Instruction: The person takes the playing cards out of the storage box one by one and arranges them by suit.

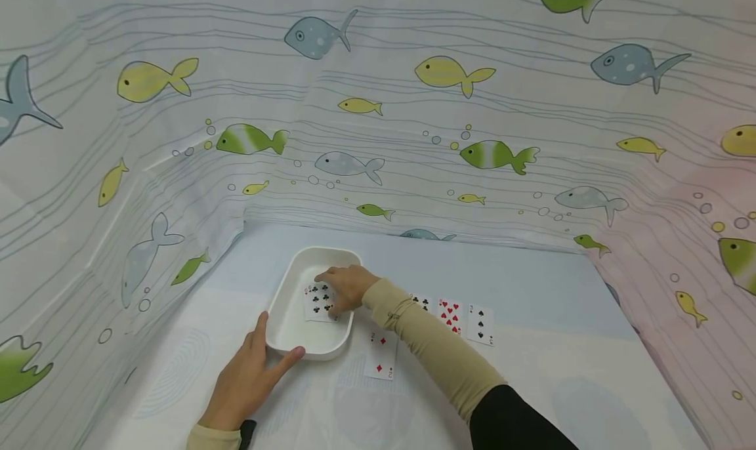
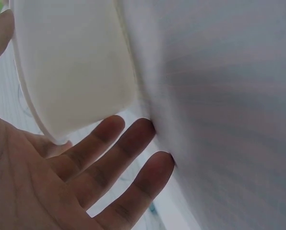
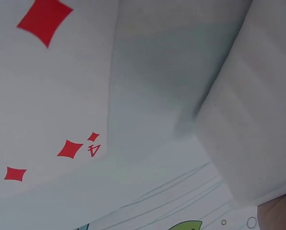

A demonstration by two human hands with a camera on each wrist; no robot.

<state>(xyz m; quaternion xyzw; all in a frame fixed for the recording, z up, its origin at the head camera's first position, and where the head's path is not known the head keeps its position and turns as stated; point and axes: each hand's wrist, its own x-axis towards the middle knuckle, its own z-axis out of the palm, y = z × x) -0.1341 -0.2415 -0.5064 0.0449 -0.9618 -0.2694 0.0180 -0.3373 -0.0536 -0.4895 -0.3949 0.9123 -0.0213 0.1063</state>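
1. The step in hand appears to be moving playing cards between tray and table; whether this one is going in or coming out cannot be told.
2. The right grip [image 1: 348, 286] reaches into the tray [image 1: 289, 322], thumb and finger seemingly clamped across the six of clubs [image 1: 319, 302].
3. The left grip [image 1: 239, 381], fingers spread apart, steadies the tray's near-left corner.
4. The next move likely calls for either lifting the card clear of the rim or letting go and withdrawing.
5. One tray sits toward the far-left corner of the table [image 1: 531, 371], with one card visible inside.
6. At least five cards lie right of it: a partly hidden clubs card [image 1: 422, 302], a hearts card [image 1: 451, 315], the three of spades [image 1: 481, 324], nearer the front edge the two of diamonds [image 1: 380, 355], and the four of diamonds [image 3: 52, 96], seen only from the right wrist.
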